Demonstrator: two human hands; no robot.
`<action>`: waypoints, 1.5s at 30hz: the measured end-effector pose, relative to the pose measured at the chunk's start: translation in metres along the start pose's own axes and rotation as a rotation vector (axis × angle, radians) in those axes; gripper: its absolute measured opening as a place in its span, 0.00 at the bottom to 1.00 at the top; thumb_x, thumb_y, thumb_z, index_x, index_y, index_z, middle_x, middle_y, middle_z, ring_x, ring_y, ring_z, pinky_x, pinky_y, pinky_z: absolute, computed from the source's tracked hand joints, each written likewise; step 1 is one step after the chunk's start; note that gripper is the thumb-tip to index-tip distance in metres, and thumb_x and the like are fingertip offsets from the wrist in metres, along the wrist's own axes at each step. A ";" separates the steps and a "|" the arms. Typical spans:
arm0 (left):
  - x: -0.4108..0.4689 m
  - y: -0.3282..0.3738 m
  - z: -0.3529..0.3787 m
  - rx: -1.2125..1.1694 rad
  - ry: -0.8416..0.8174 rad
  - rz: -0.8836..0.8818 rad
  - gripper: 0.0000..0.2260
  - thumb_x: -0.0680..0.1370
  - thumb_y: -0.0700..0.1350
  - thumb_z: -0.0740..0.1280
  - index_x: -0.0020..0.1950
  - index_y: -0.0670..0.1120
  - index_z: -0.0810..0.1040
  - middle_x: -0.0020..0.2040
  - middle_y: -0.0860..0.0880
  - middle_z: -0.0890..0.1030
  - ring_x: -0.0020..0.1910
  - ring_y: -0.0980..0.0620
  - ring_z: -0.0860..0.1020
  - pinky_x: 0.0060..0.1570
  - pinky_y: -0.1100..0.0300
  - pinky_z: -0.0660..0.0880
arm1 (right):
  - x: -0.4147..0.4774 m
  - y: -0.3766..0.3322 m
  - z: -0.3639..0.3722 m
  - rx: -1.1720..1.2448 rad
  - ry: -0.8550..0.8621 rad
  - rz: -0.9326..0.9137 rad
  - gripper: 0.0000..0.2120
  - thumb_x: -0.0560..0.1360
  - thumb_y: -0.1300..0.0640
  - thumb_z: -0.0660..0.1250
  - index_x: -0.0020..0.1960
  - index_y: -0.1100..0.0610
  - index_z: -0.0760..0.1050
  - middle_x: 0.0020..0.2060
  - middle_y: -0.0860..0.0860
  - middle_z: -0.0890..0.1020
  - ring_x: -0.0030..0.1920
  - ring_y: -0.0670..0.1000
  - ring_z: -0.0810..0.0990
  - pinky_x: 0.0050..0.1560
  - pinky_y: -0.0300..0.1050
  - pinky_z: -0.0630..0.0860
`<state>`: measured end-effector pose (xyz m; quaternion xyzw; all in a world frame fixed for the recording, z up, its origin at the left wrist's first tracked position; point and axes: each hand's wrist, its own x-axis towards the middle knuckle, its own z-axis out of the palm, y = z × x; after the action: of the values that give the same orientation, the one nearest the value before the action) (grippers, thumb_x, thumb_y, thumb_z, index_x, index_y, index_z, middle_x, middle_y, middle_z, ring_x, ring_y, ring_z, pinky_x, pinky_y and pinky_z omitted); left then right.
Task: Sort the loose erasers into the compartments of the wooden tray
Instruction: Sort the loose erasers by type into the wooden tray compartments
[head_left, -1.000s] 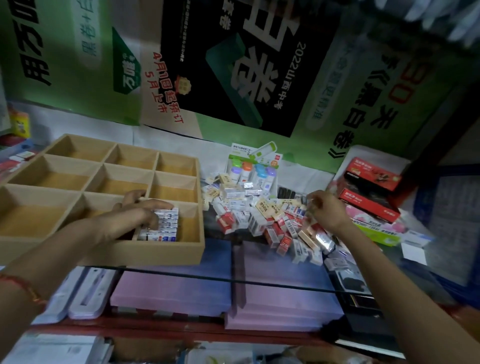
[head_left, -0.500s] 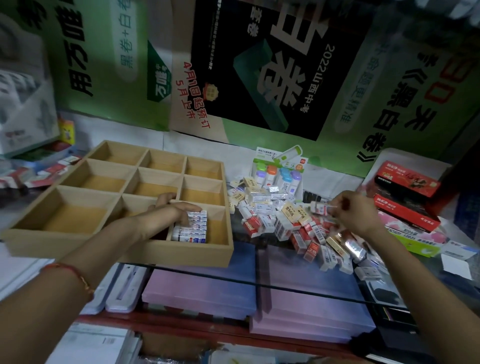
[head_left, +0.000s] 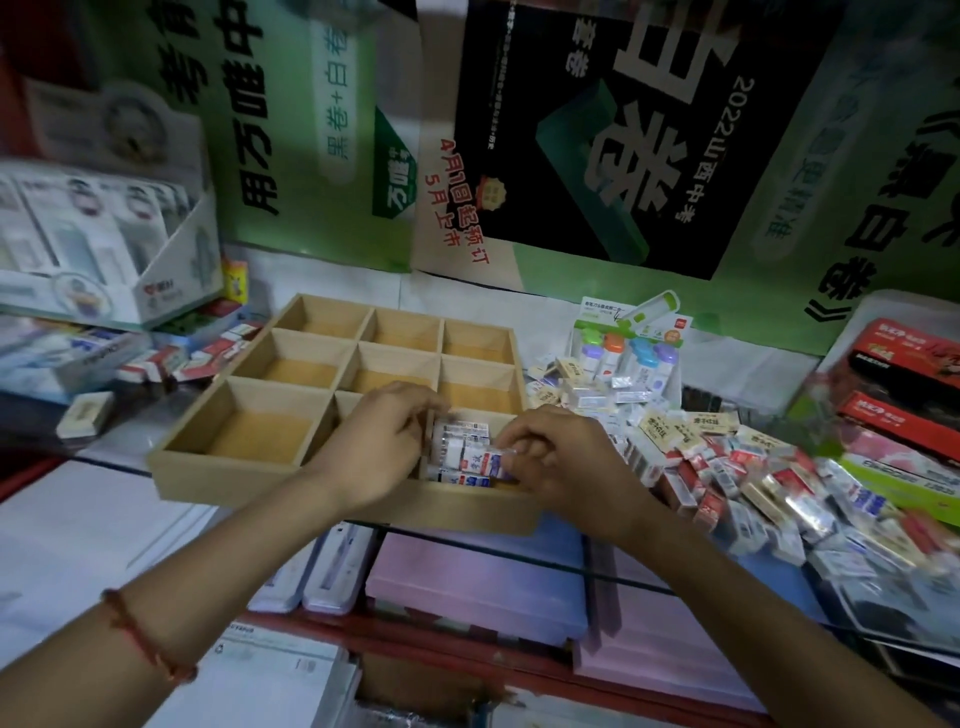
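A wooden tray (head_left: 208, 470) with nine compartments sits on the glass counter. Its near right compartment holds a row of white-and-blue erasers (head_left: 460, 434). My left hand (head_left: 382, 441) rests in that compartment, fingers pressed against the left side of the row. My right hand (head_left: 558, 457) is over the same compartment, pinching a white-and-blue eraser (head_left: 485, 461) and setting it against the row. The other compartments show bare wood. A heap of loose erasers (head_left: 727, 467) in red, white and cream wrappers lies to the right of the tray.
A blister pack of colourful items (head_left: 628, 348) stands behind the heap. Red boxes (head_left: 904, 374) are stacked at far right. A white display box (head_left: 104, 260) and small packets (head_left: 171, 358) sit to the left. Posters cover the back wall. Pink boxes (head_left: 467, 582) lie under the glass.
My right hand came from the eraser heap to the tray's near right compartment with an eraser. My left hand stayed at the row. The camera view shifted right and closer.
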<state>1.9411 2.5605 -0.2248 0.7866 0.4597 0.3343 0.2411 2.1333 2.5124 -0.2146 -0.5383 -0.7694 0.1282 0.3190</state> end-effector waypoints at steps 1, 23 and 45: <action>-0.004 0.002 -0.002 -0.009 -0.014 0.003 0.19 0.76 0.28 0.55 0.60 0.42 0.77 0.58 0.48 0.75 0.57 0.57 0.69 0.47 0.85 0.59 | 0.000 0.000 0.003 -0.023 -0.015 -0.007 0.05 0.72 0.66 0.68 0.48 0.60 0.80 0.38 0.44 0.72 0.37 0.41 0.73 0.40 0.26 0.68; -0.042 -0.007 0.018 0.707 -0.284 0.189 0.52 0.55 0.70 0.16 0.76 0.50 0.38 0.76 0.52 0.39 0.74 0.57 0.38 0.70 0.58 0.35 | -0.001 -0.002 0.026 0.047 0.011 0.124 0.12 0.74 0.71 0.58 0.51 0.63 0.78 0.42 0.55 0.81 0.42 0.48 0.77 0.44 0.37 0.74; -0.004 0.011 0.009 0.184 -0.275 -0.111 0.21 0.76 0.48 0.67 0.68 0.47 0.71 0.73 0.50 0.64 0.71 0.53 0.64 0.66 0.65 0.57 | 0.035 -0.002 0.010 0.037 -0.396 0.380 0.20 0.70 0.64 0.72 0.61 0.63 0.73 0.44 0.53 0.79 0.50 0.53 0.77 0.58 0.49 0.75</action>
<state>1.9523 2.5518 -0.2245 0.8172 0.4938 0.1662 0.2466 2.1180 2.5447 -0.2089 -0.6314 -0.6996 0.3024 0.1426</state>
